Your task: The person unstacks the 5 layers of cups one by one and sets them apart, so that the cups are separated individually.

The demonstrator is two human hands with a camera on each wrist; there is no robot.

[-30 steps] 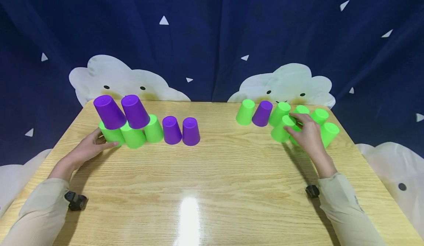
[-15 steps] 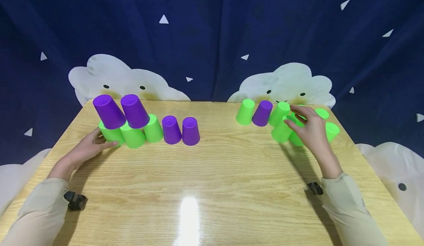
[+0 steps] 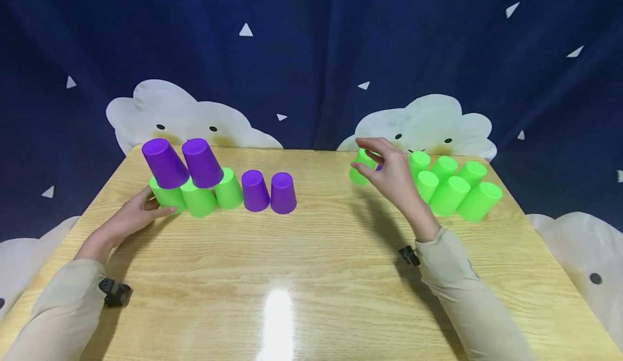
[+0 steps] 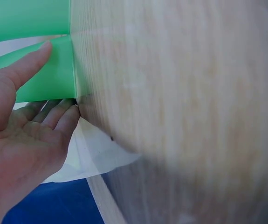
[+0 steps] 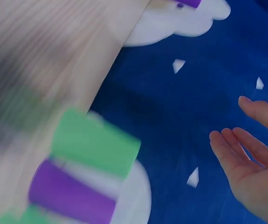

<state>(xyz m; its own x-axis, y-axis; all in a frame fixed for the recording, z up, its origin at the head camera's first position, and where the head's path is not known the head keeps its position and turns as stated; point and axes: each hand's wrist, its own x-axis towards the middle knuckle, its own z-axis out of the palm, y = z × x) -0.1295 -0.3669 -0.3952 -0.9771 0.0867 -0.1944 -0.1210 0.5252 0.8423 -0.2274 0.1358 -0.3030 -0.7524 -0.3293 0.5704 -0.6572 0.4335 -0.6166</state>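
At the left, my left hand [image 3: 132, 218] holds the leftmost upside-down green cup [image 4: 50, 70] near its base, thumb across its front and fingers along its far side. Two purple cups, a left one [image 3: 165, 164] and a right one [image 3: 203, 164], stand upside down above the front green cups. My right hand [image 3: 391, 174] hovers above the table with thumb and fingers spread apart and nothing between them. Behind it in the head view are a green cup [image 3: 357, 174] and a purple cup [image 5: 71, 193], the latter mostly hidden by the hand.
Beside the left stack stand a green cup [image 3: 229, 189] and two upside-down purple cups, one [image 3: 255, 192] next to the other [image 3: 283, 194]. Several green cups [image 3: 450, 196] cluster at the right. Behind the wooden table [image 3: 311, 263] hangs a dark blue curtain [image 3: 311, 53].
My right hand has left the green cups at the right and moved leftward, in front of the purple cup, with nothing in it. The left hand keeps its place at the green cup.
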